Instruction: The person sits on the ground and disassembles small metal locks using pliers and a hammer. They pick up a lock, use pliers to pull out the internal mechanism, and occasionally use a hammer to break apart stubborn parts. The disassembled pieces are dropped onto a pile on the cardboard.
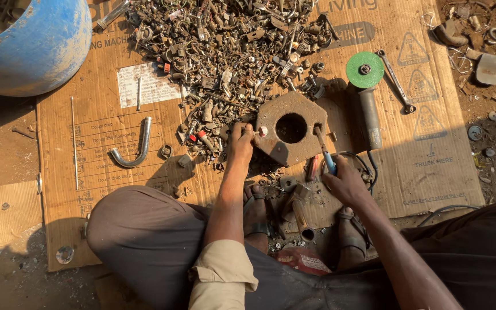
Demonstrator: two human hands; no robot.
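My left hand (pixel 240 143) pinches a small metal part with a pale round end against the left edge of a heavy hexagonal iron block (pixel 290 129) with a round hole in its middle. In my right hand (pixel 344 182) is a blue-handled tool (pixel 324 150), gripped so that its rusty tip rests on the block's right side. The block lies on flattened cardboard (pixel 104 138), just in front of a large heap of scrap metal bits (pixel 231 51). My sandalled feet sit below the block.
An angle grinder with a green disc (pixel 365 86) and a spanner (pixel 396 80) lie to the right of the block. A curved metal pipe (pixel 136 146) and thin rods lie to the left. A blue drum (pixel 30 46) stands at the top left. Bare dirt surrounds the cardboard.
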